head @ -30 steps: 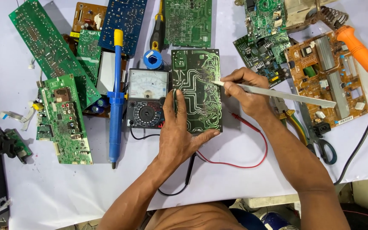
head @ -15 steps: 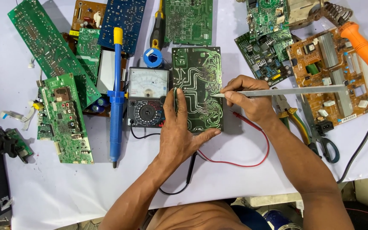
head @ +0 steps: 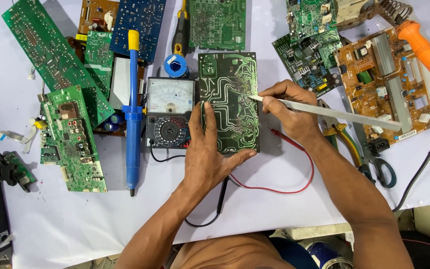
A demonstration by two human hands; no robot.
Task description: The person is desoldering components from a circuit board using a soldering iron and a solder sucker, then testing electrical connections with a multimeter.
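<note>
A dark green circuit board [head: 229,89] with pale traces lies solder side up in the middle of the white table. My left hand [head: 209,154] presses flat on its lower left edge and holds it down. My right hand [head: 287,107] grips a long flat metal blade [head: 339,114]; the blade's tip touches the board's right side near the traces. An analog multimeter [head: 169,113] sits just left of the board, beside my left hand's fingers.
A blue desoldering pump [head: 133,109] lies left of the meter. Several green boards [head: 70,139] crowd the left and top. An orange board [head: 389,84], an orange soldering iron [head: 421,47], pliers [head: 344,142] and scissors [head: 379,164] lie right. Red and black probe leads [head: 274,187] curl near me.
The blade in my right hand has swung from pointing down-right to nearly level and back to a slight slant, its tip shifting slightly along the board's right side. My left hand has stayed put.
</note>
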